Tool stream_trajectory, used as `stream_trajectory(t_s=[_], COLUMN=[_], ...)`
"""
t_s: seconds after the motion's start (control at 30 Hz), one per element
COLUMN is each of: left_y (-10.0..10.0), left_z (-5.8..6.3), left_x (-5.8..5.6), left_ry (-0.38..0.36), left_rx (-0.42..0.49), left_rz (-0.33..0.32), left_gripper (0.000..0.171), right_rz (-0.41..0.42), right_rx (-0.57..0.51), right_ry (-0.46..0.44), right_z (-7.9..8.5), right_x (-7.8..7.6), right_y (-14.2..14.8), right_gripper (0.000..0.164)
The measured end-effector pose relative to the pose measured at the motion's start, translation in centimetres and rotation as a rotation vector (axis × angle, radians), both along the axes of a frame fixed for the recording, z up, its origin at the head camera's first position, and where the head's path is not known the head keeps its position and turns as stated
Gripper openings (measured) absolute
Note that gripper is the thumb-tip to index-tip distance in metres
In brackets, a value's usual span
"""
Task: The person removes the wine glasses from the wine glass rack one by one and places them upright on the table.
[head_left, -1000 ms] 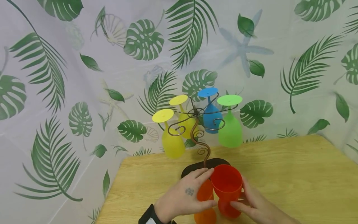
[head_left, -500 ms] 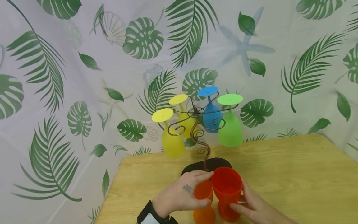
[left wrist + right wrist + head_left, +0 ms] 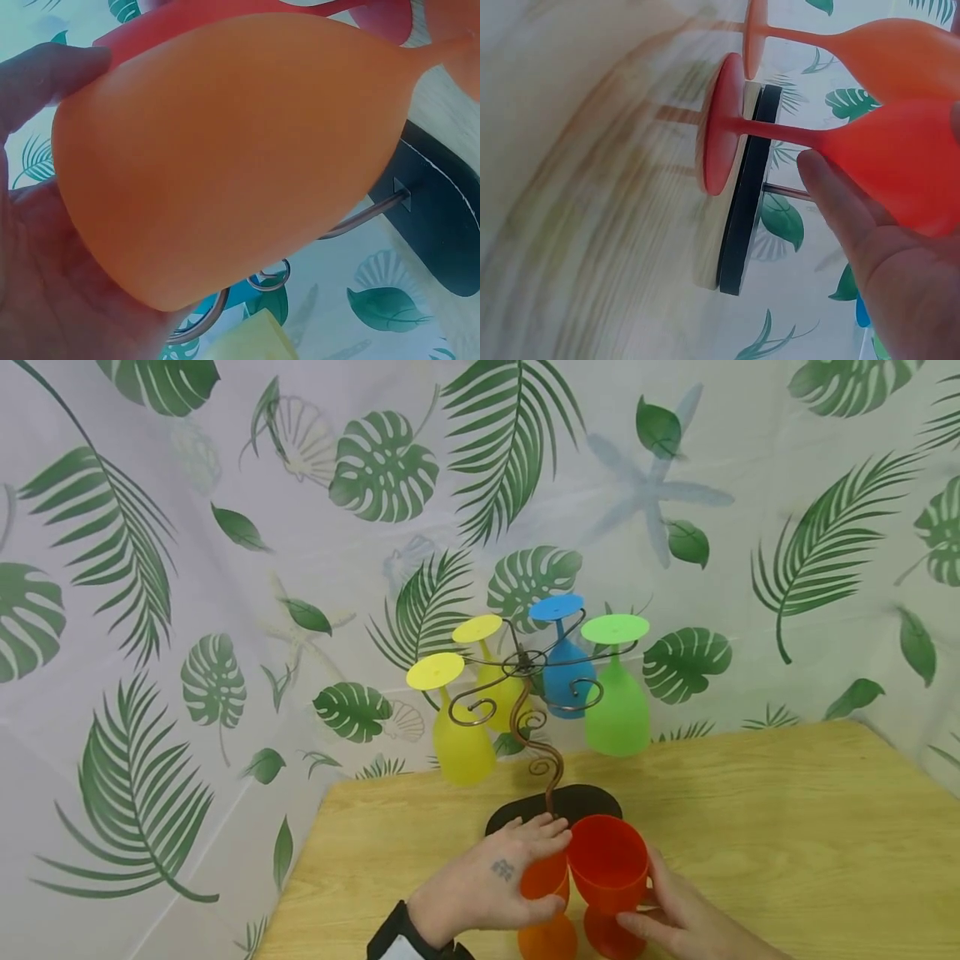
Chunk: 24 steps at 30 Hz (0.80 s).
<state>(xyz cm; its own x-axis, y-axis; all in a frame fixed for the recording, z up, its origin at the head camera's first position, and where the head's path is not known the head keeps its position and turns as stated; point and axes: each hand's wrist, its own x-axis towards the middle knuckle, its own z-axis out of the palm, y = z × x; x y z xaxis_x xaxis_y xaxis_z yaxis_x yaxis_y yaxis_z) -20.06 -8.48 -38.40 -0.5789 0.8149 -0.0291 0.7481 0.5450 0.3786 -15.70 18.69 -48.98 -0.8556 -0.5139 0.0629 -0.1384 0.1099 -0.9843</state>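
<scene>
Together at the front: a red goblet [image 3: 609,852] and an orange goblet [image 3: 543,881] stood side by side

Both goblets were upright on the wooden table [image 3: 765,802], rims up, their bowls close together just in front of the black base [image 3: 588,802] of a curled metal rack [image 3: 557,764]. The left hand [image 3: 502,872], with a dark wristband [image 3: 389,927] behind it, lay around the orange bowl, its fingers stretched out straight along the far side and its thumb extended at the near side; how firmly it touched the bowl could not be told. The right hand [image 3: 686,914] gripped the red goblet from the right, fingers round the bowl and one digit against its underside near the stem.

Above, four goblets hung upside down by their feet: a front yellow goblet [image 3: 462,747], a rear yellow goblet [image 3: 506,714], a blue goblet [image 3: 566,672] and a green goblet [image 3: 617,714]. Behind everything spread a leaf-printed backdrop [image 3: 750,635].
</scene>
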Motion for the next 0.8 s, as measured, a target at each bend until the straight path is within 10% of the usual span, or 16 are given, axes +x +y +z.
stream_trajectory(t_s=[0.53, 0.8], left_y=[-0.5, -1.6], left_z=[1.0, 3.4], left_x=[0.0, -1.0], left_ry=[-0.053, -0.059], left_rx=[0.087, 0.149], left_rz=[0.007, -0.004], left_gripper=[0.076, 0.080], right_rz=[-0.003, -0.186], right_rx=[0.227, 0.351], right_ry=[0.179, 0.520], right_z=[1.0, 4.9], right_x=[-1.0, -2.4], right_y=[3.2, 7.9], right_gripper=[0.089, 0.075])
